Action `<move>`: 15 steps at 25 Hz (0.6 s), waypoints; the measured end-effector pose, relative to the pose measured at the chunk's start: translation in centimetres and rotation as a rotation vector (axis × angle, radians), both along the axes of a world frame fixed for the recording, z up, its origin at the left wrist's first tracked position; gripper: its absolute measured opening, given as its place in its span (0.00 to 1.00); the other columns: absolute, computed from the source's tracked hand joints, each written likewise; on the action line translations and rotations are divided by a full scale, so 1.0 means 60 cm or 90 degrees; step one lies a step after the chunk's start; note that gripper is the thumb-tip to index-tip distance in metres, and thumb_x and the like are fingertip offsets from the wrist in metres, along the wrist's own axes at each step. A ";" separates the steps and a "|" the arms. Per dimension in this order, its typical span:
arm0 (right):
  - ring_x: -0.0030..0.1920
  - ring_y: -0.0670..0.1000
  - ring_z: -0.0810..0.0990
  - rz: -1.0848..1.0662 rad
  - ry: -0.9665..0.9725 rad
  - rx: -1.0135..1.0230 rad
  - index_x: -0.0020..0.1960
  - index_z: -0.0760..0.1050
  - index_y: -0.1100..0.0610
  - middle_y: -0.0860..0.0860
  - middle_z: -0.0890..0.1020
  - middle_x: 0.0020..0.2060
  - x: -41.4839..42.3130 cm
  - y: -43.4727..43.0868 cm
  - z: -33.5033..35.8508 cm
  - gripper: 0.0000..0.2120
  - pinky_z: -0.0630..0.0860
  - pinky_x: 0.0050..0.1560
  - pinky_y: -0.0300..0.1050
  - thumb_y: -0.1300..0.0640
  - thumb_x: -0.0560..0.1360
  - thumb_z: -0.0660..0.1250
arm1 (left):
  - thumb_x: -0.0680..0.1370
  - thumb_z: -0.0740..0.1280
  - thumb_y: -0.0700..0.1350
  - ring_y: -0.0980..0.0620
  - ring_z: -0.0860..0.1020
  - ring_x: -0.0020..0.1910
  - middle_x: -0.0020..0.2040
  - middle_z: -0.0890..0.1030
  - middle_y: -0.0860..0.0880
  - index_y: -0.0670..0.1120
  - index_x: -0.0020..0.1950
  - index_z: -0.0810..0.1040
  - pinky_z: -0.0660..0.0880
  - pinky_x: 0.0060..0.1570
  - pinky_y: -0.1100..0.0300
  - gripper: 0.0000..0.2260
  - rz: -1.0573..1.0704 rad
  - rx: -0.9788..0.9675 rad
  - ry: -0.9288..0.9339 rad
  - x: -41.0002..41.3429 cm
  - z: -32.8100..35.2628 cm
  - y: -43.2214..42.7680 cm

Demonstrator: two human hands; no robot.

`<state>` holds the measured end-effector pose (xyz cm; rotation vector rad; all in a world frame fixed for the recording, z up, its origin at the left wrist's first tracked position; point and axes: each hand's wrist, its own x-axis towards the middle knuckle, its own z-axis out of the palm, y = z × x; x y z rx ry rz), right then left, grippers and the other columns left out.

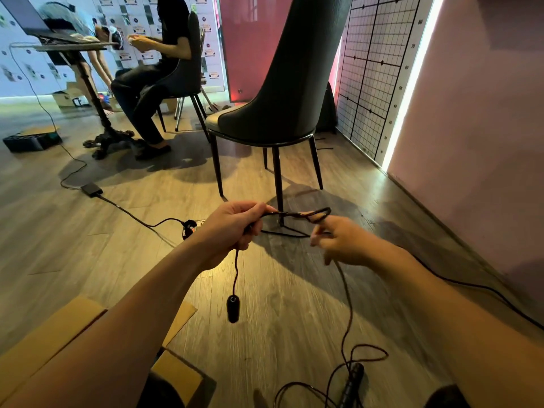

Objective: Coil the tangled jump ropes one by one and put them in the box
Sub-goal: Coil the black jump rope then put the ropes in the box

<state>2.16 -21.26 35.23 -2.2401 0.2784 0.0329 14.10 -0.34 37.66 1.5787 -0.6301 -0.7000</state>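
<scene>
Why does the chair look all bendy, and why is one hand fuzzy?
Head view: the wide lens curves the chair and walls near the edges; the right hand is smeared by motion blur, while the left hand gripping the rope looks sharper; a bright wall strip casts long chair shadows.

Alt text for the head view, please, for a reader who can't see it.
Two bare hands, left hand and right hand, hold a loop of black jump rope above a wood floor; one handle dangles. An open cardboard box sits lower left.

Wood floor under you: cardboard box, loose rope with handle, chair, power adapter.
</scene>
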 end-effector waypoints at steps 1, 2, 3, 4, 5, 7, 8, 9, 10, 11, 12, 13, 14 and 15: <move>0.45 0.50 0.82 0.054 0.011 0.011 0.65 0.69 0.29 0.51 0.78 0.53 0.007 0.017 -0.004 0.29 0.83 0.48 0.46 0.64 0.79 0.64 | 0.84 0.59 0.46 0.54 0.66 0.29 0.33 0.72 0.50 0.40 0.58 0.80 0.63 0.27 0.64 0.13 0.009 -0.012 0.009 -0.006 0.000 -0.005; 0.50 0.48 0.82 0.102 0.007 0.003 0.69 0.65 0.31 0.48 0.77 0.55 0.012 0.036 -0.005 0.30 0.82 0.52 0.47 0.61 0.79 0.66 | 0.84 0.60 0.46 0.54 0.68 0.29 0.34 0.73 0.49 0.40 0.58 0.79 0.65 0.27 0.64 0.12 0.025 -0.027 0.023 -0.010 0.001 -0.009; 0.53 0.46 0.82 0.133 -0.019 0.000 0.71 0.64 0.34 0.46 0.77 0.56 0.017 0.055 -0.007 0.28 0.81 0.56 0.47 0.57 0.78 0.68 | 0.83 0.60 0.46 0.55 0.70 0.29 0.34 0.74 0.49 0.41 0.58 0.80 0.67 0.27 0.65 0.12 0.041 -0.043 0.033 -0.011 0.001 -0.011; 0.54 0.45 0.81 0.144 -0.062 0.000 0.71 0.66 0.39 0.44 0.78 0.56 0.021 0.072 -0.007 0.24 0.79 0.58 0.47 0.52 0.78 0.69 | 0.83 0.61 0.45 0.55 0.72 0.29 0.34 0.75 0.49 0.42 0.58 0.80 0.70 0.28 0.64 0.11 0.050 -0.059 0.040 -0.012 0.001 -0.012; 0.54 0.44 0.80 0.129 -0.113 0.002 0.67 0.70 0.44 0.43 0.79 0.55 0.025 0.084 -0.005 0.20 0.79 0.57 0.47 0.48 0.77 0.69 | 0.82 0.62 0.45 0.56 0.73 0.30 0.34 0.76 0.49 0.43 0.58 0.81 0.72 0.29 0.64 0.11 0.052 -0.073 0.045 -0.013 0.001 -0.013; 0.50 0.44 0.82 0.061 -0.204 0.017 0.57 0.77 0.52 0.45 0.82 0.49 0.027 0.097 0.004 0.12 0.80 0.53 0.45 0.47 0.78 0.68 | 0.82 0.62 0.43 0.55 0.75 0.32 0.35 0.77 0.49 0.44 0.59 0.81 0.75 0.31 0.62 0.10 0.062 -0.097 0.052 -0.012 0.002 -0.013; 0.47 0.44 0.83 0.033 -0.232 0.037 0.54 0.78 0.53 0.46 0.83 0.46 0.026 0.100 0.009 0.10 0.81 0.50 0.44 0.48 0.78 0.68 | 0.82 0.62 0.43 0.55 0.77 0.33 0.36 0.78 0.49 0.44 0.59 0.81 0.76 0.33 0.61 0.10 0.075 -0.106 0.051 -0.011 0.004 -0.012; 0.45 0.45 0.84 0.013 -0.245 0.078 0.53 0.80 0.55 0.48 0.84 0.44 0.024 0.100 0.014 0.09 0.81 0.49 0.43 0.50 0.78 0.67 | 0.82 0.63 0.42 0.55 0.78 0.35 0.37 0.79 0.49 0.44 0.59 0.81 0.77 0.35 0.59 0.10 0.091 -0.113 0.049 -0.010 0.006 -0.012; 0.43 0.47 0.84 -0.002 -0.249 0.135 0.53 0.81 0.56 0.50 0.84 0.43 0.022 0.098 0.018 0.08 0.82 0.49 0.43 0.53 0.80 0.66 | 0.82 0.63 0.42 0.54 0.79 0.36 0.37 0.80 0.49 0.43 0.59 0.81 0.79 0.37 0.57 0.10 0.104 -0.118 0.048 -0.007 0.007 -0.011; 0.41 0.48 0.84 -0.020 -0.250 0.203 0.55 0.81 0.57 0.51 0.84 0.41 0.020 0.094 0.020 0.08 0.82 0.49 0.44 0.57 0.81 0.65 | 0.81 0.64 0.41 0.54 0.80 0.38 0.38 0.80 0.49 0.43 0.59 0.82 0.80 0.39 0.55 0.10 0.111 -0.120 0.051 -0.004 0.009 -0.010; 0.39 0.49 0.83 -0.037 -0.252 0.262 0.57 0.81 0.58 0.52 0.83 0.40 0.019 0.090 0.024 0.09 0.82 0.47 0.44 0.60 0.82 0.63 | 0.81 0.64 0.41 0.53 0.80 0.39 0.39 0.81 0.48 0.42 0.58 0.82 0.82 0.40 0.53 0.10 0.113 -0.118 0.055 0.000 0.009 -0.007; 0.38 0.48 0.82 -0.052 -0.257 0.296 0.60 0.79 0.58 0.53 0.81 0.39 0.018 0.084 0.027 0.11 0.82 0.45 0.43 0.62 0.82 0.61 | 0.81 0.64 0.40 0.52 0.81 0.40 0.41 0.81 0.47 0.42 0.58 0.83 0.82 0.42 0.51 0.10 0.114 -0.112 0.061 0.004 0.008 -0.005; 0.36 0.47 0.80 -0.064 -0.262 0.300 0.63 0.78 0.58 0.53 0.80 0.39 0.016 0.077 0.030 0.13 0.81 0.43 0.42 0.63 0.83 0.59 | 0.81 0.65 0.39 0.51 0.81 0.42 0.43 0.81 0.45 0.42 0.57 0.83 0.83 0.45 0.49 0.09 0.121 -0.102 0.063 0.006 0.006 -0.002; 0.35 0.46 0.79 -0.076 -0.265 0.289 0.63 0.77 0.58 0.54 0.79 0.38 0.014 0.071 0.033 0.13 0.80 0.41 0.41 0.64 0.83 0.57 | 0.80 0.65 0.39 0.49 0.82 0.44 0.45 0.82 0.44 0.42 0.56 0.83 0.82 0.48 0.45 0.08 0.135 -0.090 0.062 0.008 0.005 -0.001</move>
